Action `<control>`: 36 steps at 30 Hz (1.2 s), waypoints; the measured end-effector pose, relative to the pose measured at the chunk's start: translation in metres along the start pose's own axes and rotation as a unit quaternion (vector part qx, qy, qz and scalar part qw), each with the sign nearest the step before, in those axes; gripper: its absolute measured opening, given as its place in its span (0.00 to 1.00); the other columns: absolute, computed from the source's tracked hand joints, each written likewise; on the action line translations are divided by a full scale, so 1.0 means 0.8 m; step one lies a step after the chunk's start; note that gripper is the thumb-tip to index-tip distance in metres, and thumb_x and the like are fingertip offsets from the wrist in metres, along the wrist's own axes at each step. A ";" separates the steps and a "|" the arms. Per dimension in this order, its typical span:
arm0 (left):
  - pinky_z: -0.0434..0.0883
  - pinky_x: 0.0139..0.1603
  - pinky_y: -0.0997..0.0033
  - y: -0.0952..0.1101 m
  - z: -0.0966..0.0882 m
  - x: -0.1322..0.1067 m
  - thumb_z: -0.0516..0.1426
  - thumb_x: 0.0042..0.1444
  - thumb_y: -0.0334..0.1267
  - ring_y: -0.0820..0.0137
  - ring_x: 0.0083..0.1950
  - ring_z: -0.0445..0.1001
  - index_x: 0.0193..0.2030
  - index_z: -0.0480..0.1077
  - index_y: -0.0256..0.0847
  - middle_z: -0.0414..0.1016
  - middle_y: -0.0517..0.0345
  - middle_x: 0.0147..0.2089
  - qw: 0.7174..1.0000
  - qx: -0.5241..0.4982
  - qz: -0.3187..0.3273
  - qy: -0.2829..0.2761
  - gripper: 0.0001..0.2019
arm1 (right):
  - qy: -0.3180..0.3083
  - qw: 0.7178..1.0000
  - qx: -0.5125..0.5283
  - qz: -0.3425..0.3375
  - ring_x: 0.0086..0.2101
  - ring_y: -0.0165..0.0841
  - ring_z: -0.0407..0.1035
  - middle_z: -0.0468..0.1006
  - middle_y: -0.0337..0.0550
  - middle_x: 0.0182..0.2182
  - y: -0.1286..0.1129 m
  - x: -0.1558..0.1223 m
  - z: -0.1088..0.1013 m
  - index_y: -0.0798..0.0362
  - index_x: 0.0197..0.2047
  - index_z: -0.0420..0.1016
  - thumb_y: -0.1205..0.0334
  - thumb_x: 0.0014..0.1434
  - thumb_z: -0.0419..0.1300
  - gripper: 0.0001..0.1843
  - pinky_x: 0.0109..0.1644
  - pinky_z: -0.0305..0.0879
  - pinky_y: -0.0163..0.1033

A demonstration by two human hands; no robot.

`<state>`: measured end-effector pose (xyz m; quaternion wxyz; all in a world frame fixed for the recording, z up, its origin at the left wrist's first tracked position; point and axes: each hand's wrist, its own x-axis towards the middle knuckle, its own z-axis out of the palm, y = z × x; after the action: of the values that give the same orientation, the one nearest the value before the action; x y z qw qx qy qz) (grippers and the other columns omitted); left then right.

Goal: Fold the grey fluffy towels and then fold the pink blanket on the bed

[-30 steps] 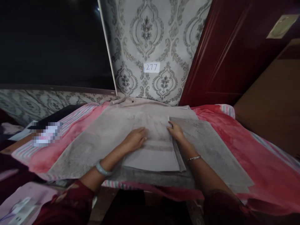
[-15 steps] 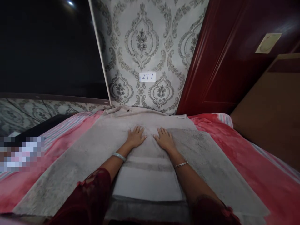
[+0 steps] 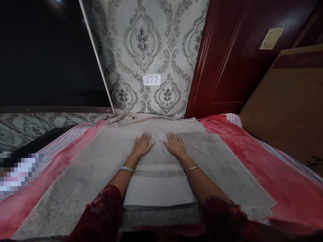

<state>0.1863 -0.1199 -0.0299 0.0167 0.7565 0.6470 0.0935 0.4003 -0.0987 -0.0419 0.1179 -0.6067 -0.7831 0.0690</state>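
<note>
A grey-beige towel (image 3: 85, 171) lies spread over a bed, and a smaller folded panel with a darker stripe (image 3: 158, 183) rests on its middle. My left hand (image 3: 142, 145) lies flat on the far end of that folded panel, fingers stretched out, a pale bangle on the wrist. My right hand (image 3: 174, 144) is flat beside it, a hand's width away, fingers also stretched, with a thin bracelet on the wrist. Neither hand holds anything.
A red and pink blanket (image 3: 272, 178) covers the bed under the towel. Patterned wallpaper with a paper label reading 277 (image 3: 151, 80) stands behind. A dark red door (image 3: 227, 57) and a brown board (image 3: 287, 107) are on the right, a dark screen (image 3: 47, 50) on the left.
Both hands slid from the middle of the folded panel to its far end and flattened side by side. The view moved closer over the towel.
</note>
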 end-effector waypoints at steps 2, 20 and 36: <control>0.50 0.74 0.39 -0.004 -0.008 -0.004 0.45 0.70 0.46 0.58 0.78 0.49 0.71 0.62 0.44 0.55 0.50 0.77 0.999 -0.017 -0.007 0.039 0.26 | -0.006 1.000 0.004 -0.002 0.72 0.45 0.43 0.49 0.53 0.74 0.001 -0.003 -0.006 0.54 0.75 0.54 0.48 0.73 0.41 0.33 0.72 0.44 0.57; 0.48 0.73 0.33 0.047 0.029 -0.128 0.50 0.67 0.50 0.44 0.78 0.44 0.74 0.56 0.36 0.48 0.35 0.78 0.988 0.003 0.157 0.009 0.33 | -0.082 0.984 -0.033 -0.156 0.73 0.42 0.38 0.43 0.43 0.76 0.022 0.032 0.000 0.43 0.77 0.48 0.45 0.73 0.41 0.33 0.74 0.39 0.58; 0.58 0.74 0.49 0.045 -0.022 -0.172 0.56 0.65 0.46 0.56 0.71 0.64 0.65 0.67 0.40 0.69 0.44 0.68 0.947 -0.110 0.301 -0.005 0.24 | -0.053 0.970 -0.044 -0.234 0.74 0.43 0.34 0.43 0.42 0.76 -0.049 0.015 -0.023 0.42 0.76 0.50 0.54 0.73 0.42 0.30 0.73 0.37 0.63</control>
<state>0.1988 -0.2624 -0.0236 0.0738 0.9101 0.3747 0.1606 0.3656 -0.0975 -0.0128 0.0619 -0.4063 -0.9109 0.0370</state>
